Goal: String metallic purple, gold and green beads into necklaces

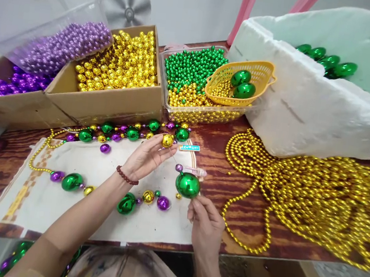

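My left hand (146, 157), with a dark red bead bracelet at the wrist, holds a shiny gold bead (168, 140) at its fingertips. A thin thread runs down from there to a small purple bead (179, 168) and a large green bead (188, 185). Thumb and fingers of my right hand (207, 220) are pinched just under the green bead; whether they grip the thread or a needle is too small to tell. Below my hands, a loose row with a green bead (126, 203), a gold bead (148, 197) and a purple bead (163, 203) lies on a white cloth (74, 215).
Behind stand a cardboard box (109, 99) of gold beads, a bag of lilac beads (62, 46), a clear bin (188, 110) and a yellow basket (238, 101). A foam box (290, 105) and gold bead strands (324, 197) lie right. A finished-looking strand (132, 133) crosses behind.
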Available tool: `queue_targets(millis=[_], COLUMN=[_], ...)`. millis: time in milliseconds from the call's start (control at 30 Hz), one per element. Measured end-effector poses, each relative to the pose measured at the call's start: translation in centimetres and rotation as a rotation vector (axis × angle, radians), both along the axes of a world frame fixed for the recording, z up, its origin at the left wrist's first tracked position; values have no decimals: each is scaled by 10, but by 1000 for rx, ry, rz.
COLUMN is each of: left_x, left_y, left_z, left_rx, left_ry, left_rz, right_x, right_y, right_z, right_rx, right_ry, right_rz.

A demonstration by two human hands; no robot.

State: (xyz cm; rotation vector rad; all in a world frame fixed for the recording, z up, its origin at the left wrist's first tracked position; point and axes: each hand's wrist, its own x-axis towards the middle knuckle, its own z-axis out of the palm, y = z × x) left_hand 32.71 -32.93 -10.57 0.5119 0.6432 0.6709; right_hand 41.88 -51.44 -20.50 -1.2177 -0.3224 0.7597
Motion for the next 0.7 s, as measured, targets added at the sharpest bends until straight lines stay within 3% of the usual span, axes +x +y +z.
queue_targets(millis=[700], left_x=[2], left_y=[-7], left_z=[-2], left_rx=[86], left_ry=[-76], left_rz=[0], right_x=[-5], right_y=[0], right_z=[4], right_rx=[-26], right_ry=[21], right_rz=[-80])
